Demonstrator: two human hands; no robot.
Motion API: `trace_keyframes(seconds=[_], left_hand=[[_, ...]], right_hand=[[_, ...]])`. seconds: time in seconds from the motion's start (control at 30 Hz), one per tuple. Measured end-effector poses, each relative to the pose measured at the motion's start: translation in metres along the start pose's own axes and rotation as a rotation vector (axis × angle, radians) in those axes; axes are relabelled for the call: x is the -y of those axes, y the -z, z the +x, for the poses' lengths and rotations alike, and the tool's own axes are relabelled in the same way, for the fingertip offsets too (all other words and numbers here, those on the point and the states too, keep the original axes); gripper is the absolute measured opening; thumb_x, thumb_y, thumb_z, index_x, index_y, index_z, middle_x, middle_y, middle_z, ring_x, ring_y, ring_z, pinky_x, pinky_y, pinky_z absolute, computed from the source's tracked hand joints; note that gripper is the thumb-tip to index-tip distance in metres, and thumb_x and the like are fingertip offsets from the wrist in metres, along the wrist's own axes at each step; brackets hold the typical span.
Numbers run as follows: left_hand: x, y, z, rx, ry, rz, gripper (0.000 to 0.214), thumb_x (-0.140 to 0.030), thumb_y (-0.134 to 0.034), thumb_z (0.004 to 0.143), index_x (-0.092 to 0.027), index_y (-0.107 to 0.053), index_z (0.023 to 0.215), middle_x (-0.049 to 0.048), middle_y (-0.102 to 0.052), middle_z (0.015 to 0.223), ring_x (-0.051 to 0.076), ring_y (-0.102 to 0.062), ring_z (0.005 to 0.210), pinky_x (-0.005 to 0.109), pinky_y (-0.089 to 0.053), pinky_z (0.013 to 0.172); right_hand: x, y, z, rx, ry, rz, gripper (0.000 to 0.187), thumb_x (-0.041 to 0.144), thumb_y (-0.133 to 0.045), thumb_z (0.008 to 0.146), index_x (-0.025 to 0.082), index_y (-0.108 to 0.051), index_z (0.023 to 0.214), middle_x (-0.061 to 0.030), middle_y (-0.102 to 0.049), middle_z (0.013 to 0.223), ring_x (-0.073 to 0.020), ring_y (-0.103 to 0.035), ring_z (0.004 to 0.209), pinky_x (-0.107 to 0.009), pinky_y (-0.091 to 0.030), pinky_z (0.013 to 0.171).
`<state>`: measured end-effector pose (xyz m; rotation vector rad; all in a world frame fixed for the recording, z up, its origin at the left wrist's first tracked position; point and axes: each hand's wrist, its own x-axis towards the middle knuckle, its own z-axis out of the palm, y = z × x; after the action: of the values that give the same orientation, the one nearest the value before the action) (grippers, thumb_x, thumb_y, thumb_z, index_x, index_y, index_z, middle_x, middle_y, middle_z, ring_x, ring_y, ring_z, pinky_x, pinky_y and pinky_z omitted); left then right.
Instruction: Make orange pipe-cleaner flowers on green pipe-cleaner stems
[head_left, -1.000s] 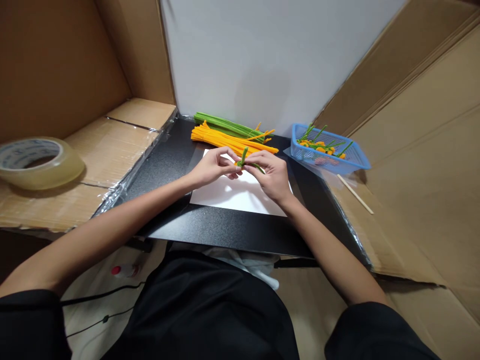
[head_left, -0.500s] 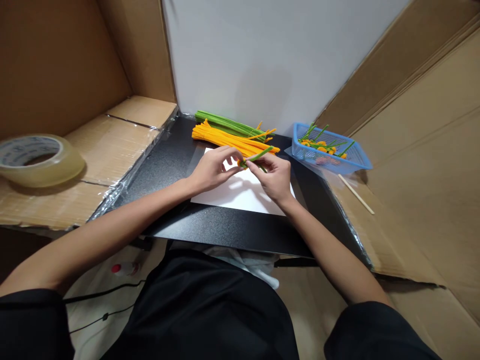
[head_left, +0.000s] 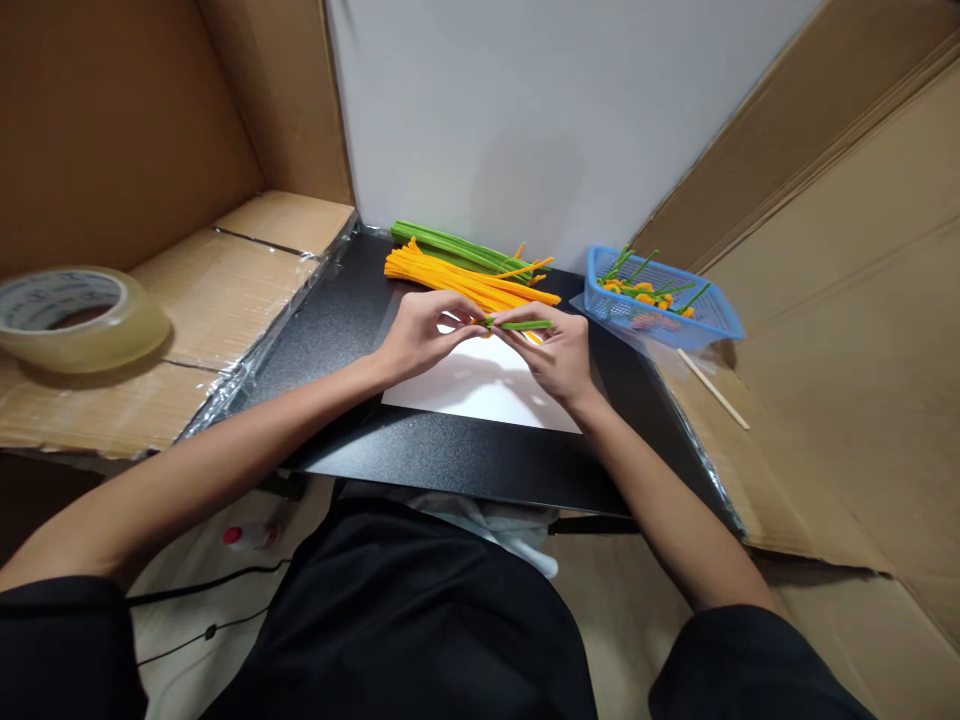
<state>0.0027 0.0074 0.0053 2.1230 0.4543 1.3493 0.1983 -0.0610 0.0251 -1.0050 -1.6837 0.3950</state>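
Over a white sheet of paper (head_left: 480, 385), my two hands meet fingertip to fingertip. A green pipe cleaner (head_left: 525, 325) lies between them, its free part pointing right across the fingers of my right hand (head_left: 553, 355). My left hand (head_left: 429, 335) pinches its left end, where a bit of orange shows; most of that end is hidden by the fingertips. Thumb and fingers of my right hand are also closed on the green pipe cleaner. Just behind the hands lie a bundle of orange pipe cleaners (head_left: 450, 275) and a bundle of green ones (head_left: 442, 238).
At the right back stands a blue plastic basket (head_left: 720, 325) holding several small orange and green pieces. A thin wooden stick (head_left: 712, 388) lies near it on cardboard. A large tape roll (head_left: 135, 330) sits on the left cardboard ledge. White and cardboard walls enclose the black table (head_left: 420, 450).
The green pipe cleaner's free part has swung down from slanting up to nearly level. My right hand has shifted slightly right; my left hand stays almost in place.
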Motion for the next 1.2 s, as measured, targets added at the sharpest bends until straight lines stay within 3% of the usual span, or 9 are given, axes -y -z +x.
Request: trace_keyframes(seconds=[0.23,0.43,0.87,1.07,1.2], left_hand=[[0.001,-0.003,0.003,-0.037,0.150,-0.206,0.034,-0.042,-0.082,0.076,-0.014,-0.073,0.094,0.0076,-0.076,0.093,0.016,-0.073,0.083,0.026,-0.062,0.074],[0.001,-0.010,0.003,0.065,0.207,-0.493,0.034,-0.037,-0.083,0.077,-0.016,-0.071,0.102,0.0067,-0.074,0.099,0.015,-0.073,0.083,0.027,-0.062,0.074],[-0.008,-0.006,0.004,-0.063,0.199,-0.423,0.027,-0.036,-0.083,0.077,-0.014,-0.077,0.093,0.0084,-0.078,0.093,0.017,-0.074,0.084,0.030,-0.062,0.078],[-0.009,-0.007,0.002,-0.089,0.134,-0.370,0.025,-0.039,-0.084,0.075,-0.016,-0.077,0.084,0.0101,-0.078,0.098,0.021,-0.073,0.096,0.032,-0.063,0.080],[-0.010,-0.006,0.002,-0.068,0.085,-0.293,0.032,-0.042,-0.082,0.077,-0.016,-0.076,0.095,0.0088,-0.078,0.099,0.019,-0.074,0.094,0.031,-0.064,0.082]], right_hand=[[0.002,0.002,0.002,-0.020,0.039,-0.080,0.013,0.025,-0.073,0.086,0.023,-0.077,0.099,-0.0016,-0.079,0.095,-0.0190,-0.076,0.089,-0.036,-0.062,0.089],[0.005,0.001,0.001,-0.071,0.105,-0.146,0.015,0.018,-0.070,0.087,0.023,-0.078,0.099,-0.0008,-0.080,0.095,-0.0177,-0.076,0.086,-0.032,-0.062,0.084],[0.008,0.000,0.002,-0.047,0.181,-0.215,0.012,0.021,-0.073,0.086,0.025,-0.079,0.096,-0.0020,-0.080,0.091,-0.0182,-0.073,0.078,-0.033,-0.059,0.074],[0.011,-0.001,0.000,-0.078,0.270,-0.257,0.008,0.020,-0.071,0.088,0.024,-0.077,0.091,-0.0024,-0.079,0.087,-0.0180,-0.071,0.077,-0.033,-0.057,0.074],[0.015,-0.003,-0.001,-0.118,0.288,-0.292,0.006,0.019,-0.071,0.088,0.022,-0.075,0.090,-0.0025,-0.076,0.084,-0.0165,-0.068,0.073,-0.031,-0.056,0.070]])
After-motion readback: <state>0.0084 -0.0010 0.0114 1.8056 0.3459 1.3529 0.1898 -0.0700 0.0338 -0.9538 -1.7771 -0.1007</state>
